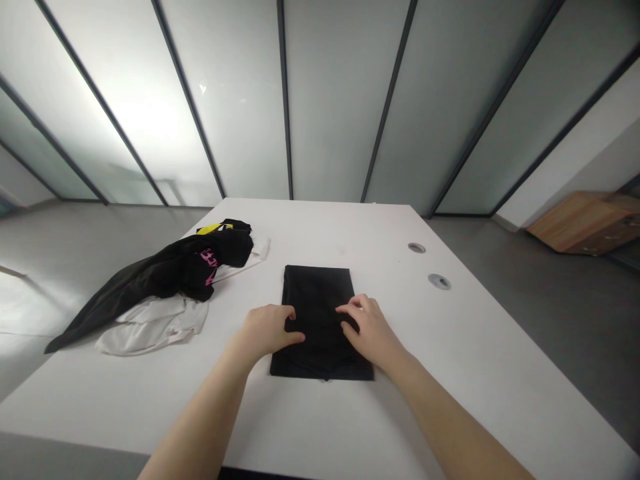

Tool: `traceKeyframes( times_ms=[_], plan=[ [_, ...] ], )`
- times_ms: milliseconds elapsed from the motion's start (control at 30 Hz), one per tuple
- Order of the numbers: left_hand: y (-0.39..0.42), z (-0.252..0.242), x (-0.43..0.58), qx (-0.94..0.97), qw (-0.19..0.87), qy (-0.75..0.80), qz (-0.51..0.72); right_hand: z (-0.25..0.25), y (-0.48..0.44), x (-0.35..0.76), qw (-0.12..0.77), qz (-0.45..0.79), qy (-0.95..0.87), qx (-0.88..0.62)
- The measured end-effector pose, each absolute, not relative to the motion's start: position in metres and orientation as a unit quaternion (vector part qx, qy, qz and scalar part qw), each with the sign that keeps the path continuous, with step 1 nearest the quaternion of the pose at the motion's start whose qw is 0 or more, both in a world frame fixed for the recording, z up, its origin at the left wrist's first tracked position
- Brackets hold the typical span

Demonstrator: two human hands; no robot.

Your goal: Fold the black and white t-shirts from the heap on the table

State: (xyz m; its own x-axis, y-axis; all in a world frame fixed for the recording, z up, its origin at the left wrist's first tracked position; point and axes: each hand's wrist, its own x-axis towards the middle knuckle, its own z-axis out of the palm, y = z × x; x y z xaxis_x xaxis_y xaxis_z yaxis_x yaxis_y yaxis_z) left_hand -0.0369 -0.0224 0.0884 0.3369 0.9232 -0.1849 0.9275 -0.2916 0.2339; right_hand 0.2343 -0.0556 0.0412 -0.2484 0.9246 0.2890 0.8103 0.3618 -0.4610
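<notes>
"Where do we have the folded black cloth (319,288)?"

"Flat on the white counter (480,360), right in front of us, a neat upright rectangle with its near edge toward us."

"And our left grip (266,329)?"

"We have it at the cloth's left side, thumb and fingers spread apart, the thumb reaching in over the fabric."

"Our right grip (373,335)?"

"We hold it over the right side, fingers bent, with a gap between thumb and forefinger. We can't see any fabric pinched in either one."

"What else do we have around us?"

"On our left, a loose heap: a black garment with pink lettering (175,267), a yellow patch (215,229) at its far end, and a crumpled white cloth (155,327) partly under it. To our right, two round grommets (440,282) are set in the counter. Beyond its far edge we face a frosted glass partition (335,100)."
</notes>
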Motion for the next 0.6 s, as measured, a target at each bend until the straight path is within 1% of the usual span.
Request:
traceKeyframes(
  times_ms=[67,100,167,267,333,500,600],
  plan=[
    [-0.028,0.086,-0.022,0.813,0.108,0.568,0.061,0.038,-0.059,0.223,0.279,0.119,-0.808,-0.505],
    [-0.030,0.080,-0.014,0.821,0.089,0.555,0.095,0.036,-0.061,0.218,0.264,0.134,-0.823,-0.486],
    [-0.034,0.063,0.001,0.844,0.063,0.518,0.128,0.029,-0.066,0.211,0.198,0.161,-0.845,-0.470],
    [-0.039,0.033,0.015,0.870,0.048,0.481,0.096,0.021,-0.071,0.211,0.095,0.180,-0.849,-0.487],
    [-0.043,0.025,0.019,0.874,0.039,0.479,0.069,0.023,-0.072,0.213,0.071,0.178,-0.847,-0.496],
    [-0.050,0.043,0.023,0.867,0.060,0.493,0.039,0.047,-0.071,0.208,0.103,0.157,-0.836,-0.516],
    [-0.048,0.044,0.027,0.847,0.062,0.524,0.067,0.045,-0.067,0.199,0.143,0.140,-0.817,-0.541]
  ],
)
